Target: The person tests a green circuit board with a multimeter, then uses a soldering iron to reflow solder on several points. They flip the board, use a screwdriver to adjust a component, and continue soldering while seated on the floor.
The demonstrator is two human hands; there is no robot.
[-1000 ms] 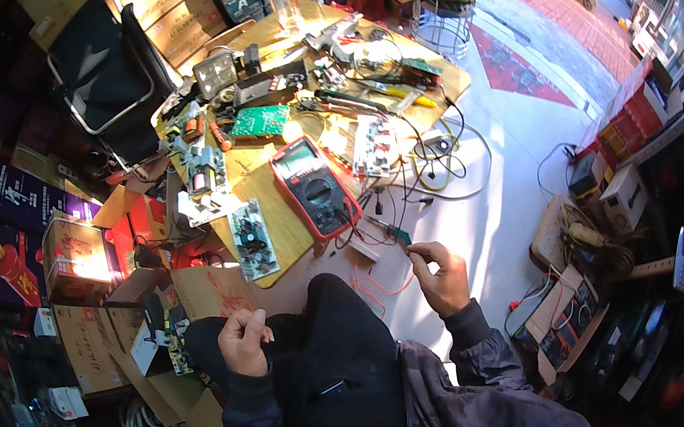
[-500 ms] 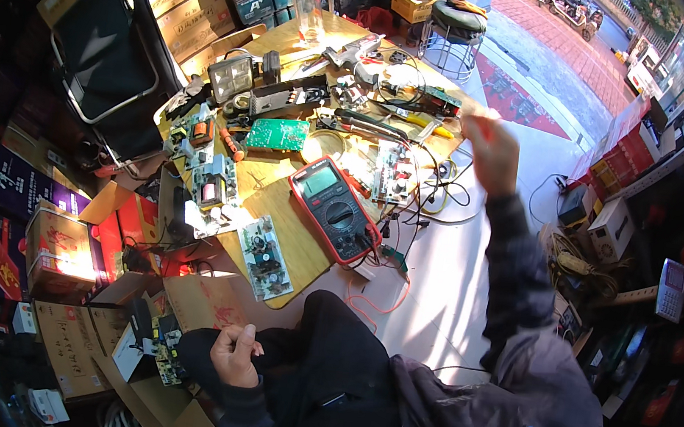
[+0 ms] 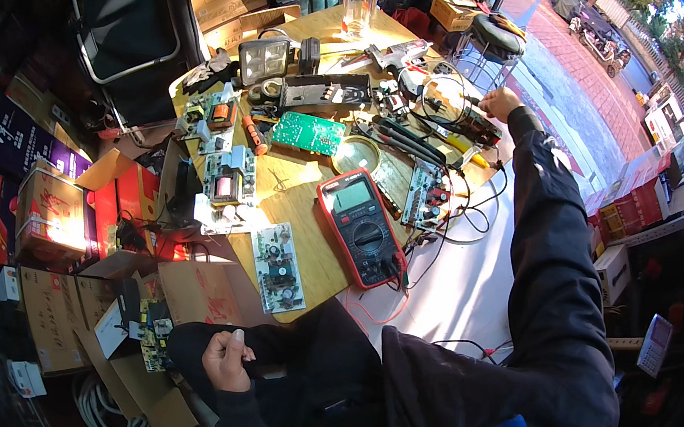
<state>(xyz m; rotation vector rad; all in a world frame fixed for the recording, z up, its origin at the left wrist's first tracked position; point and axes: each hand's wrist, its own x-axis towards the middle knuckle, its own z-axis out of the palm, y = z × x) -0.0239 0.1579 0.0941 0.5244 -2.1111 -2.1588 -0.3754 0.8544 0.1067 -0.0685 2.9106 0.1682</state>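
Note:
My right hand (image 3: 502,104) is stretched to the table's far right edge, fingers drawn together beside a looped black cable (image 3: 465,86). What they pinch is too small to make out. Over my lap, my left hand (image 3: 228,360) is curled closed with the thumb on top; whatever may be inside is hidden. Between them a red-and-black multimeter (image 3: 361,226) lies on the wooden table (image 3: 305,239). A green circuit board (image 3: 309,133), a roll of tape (image 3: 357,155) and a populated board (image 3: 427,197) lie beyond it. Another board (image 3: 278,268) rests at the near edge.
Near my right hand lie a yellow-handled tool (image 3: 468,150) and a glue gun (image 3: 400,57). A glass bottle (image 3: 357,2) stands at the far end. Cardboard boxes (image 3: 55,323) crowd the left, below a black chair (image 3: 127,12). A round stool (image 3: 498,36) stands beyond the table.
My right hand has lowered and reached farther out, its arm now straighter. My left hand stays closed over my lap. The whole view has shifted slightly, with the table's things moved rightward in it.

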